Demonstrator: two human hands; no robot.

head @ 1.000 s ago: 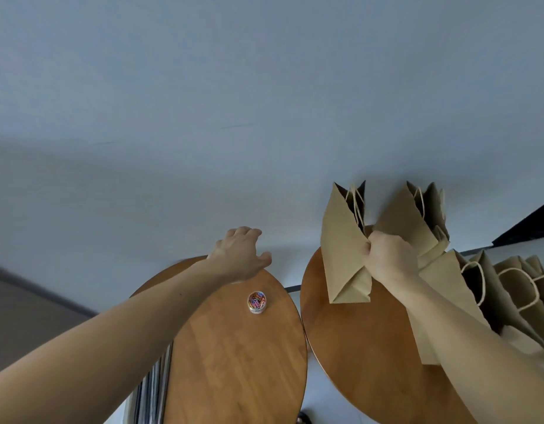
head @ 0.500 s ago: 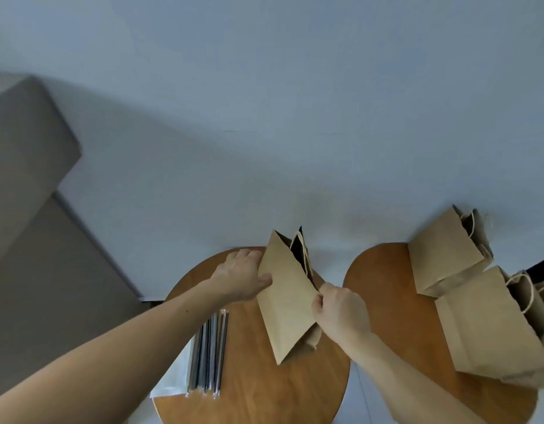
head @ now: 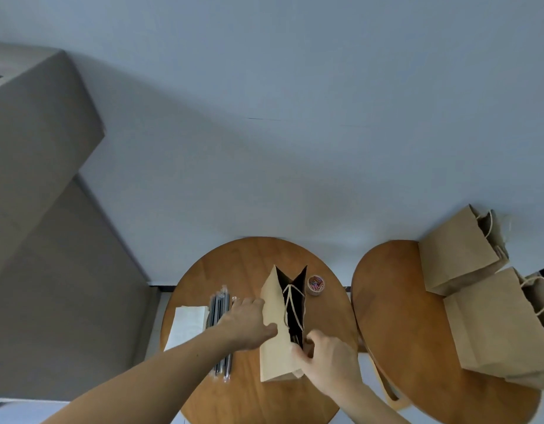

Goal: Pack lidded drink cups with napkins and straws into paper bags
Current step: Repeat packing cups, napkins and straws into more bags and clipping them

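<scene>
A brown paper bag [head: 275, 341] stands upright on the left round wooden table [head: 240, 264], its mouth open toward me with twine handles hanging inside. My left hand [head: 249, 322] grips the bag's left side, thumb against the paper. The bag's near right rim is pinched by my right hand [head: 329, 356]. To the left of the bag lie a bundle of wrapped straws [head: 219, 304] and a stack of white napkins [head: 186, 325]. No drink cup is in view.
A small round tin of coloured clips [head: 315, 284] sits beside the bag. The right round table [head: 396, 316] holds more brown paper bags [head: 460, 255] at its far right side. A grey cabinet [head: 35, 179] stands at the left, a pale wall behind.
The bag has come from the right table onto the left table and now stands upright there. My left hand took hold of its left side; my right hand shifted to its rim.
</scene>
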